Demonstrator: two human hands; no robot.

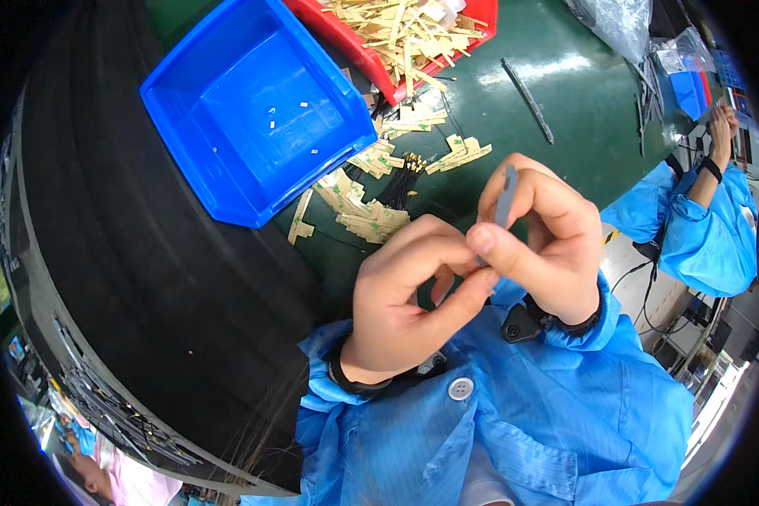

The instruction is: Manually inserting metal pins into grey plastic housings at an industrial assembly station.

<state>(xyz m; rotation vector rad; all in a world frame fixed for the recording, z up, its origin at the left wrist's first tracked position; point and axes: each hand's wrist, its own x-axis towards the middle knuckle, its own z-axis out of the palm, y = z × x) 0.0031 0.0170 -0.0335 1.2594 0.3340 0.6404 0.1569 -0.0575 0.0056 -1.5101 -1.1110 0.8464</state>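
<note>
In front of my chest I hold a small, flat grey strip [505,202] with a notched edge, tilted upward. My right hand [561,240] pinches it between thumb and bent fingers. My left hand [405,291] is closed, its thumb and fingertips meeting at the strip's lower end, which the fingers partly hide. Just beyond my hands, cream adhesive-backed pieces [350,202] with green marks lie in a loose pile. Among them sits a bundle of thin black cables [401,185] with gold-coloured ends.
A blue bin [194,156] with several tiny white bits stands at the far left on black cloth [143,278]. Behind the pile, a red bin [350,46] overflows with cream strips. A thin dark rod [528,99] lies on the green table [489,105]. Another person [708,219] works at right.
</note>
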